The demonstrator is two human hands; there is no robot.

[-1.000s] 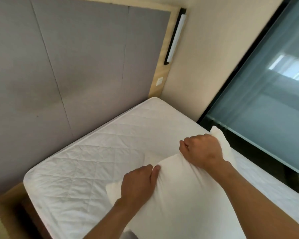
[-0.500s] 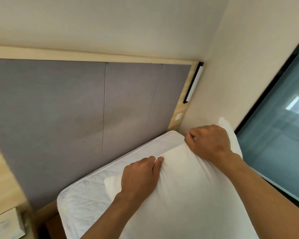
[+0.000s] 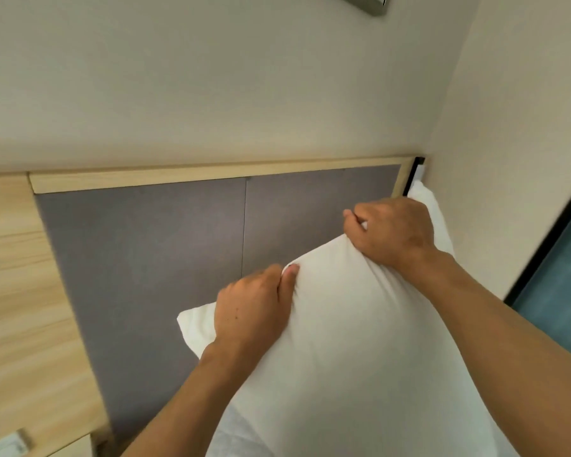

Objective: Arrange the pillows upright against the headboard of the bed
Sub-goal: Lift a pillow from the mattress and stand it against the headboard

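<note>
Two hands hold one white pillow (image 3: 350, 341) up in front of the grey headboard (image 3: 165, 258). The left hand (image 3: 249, 311) is closed tight on the pillow's top edge, near its left corner. The right hand (image 3: 393, 230) is closed tight on the same edge, higher up, near the right corner. The pillow stands tall and tilted, with its right corner by the room's corner. A bit of the bed (image 3: 241, 440) shows under it. A wood panel (image 3: 20, 308) is left of the headboard.
</note>
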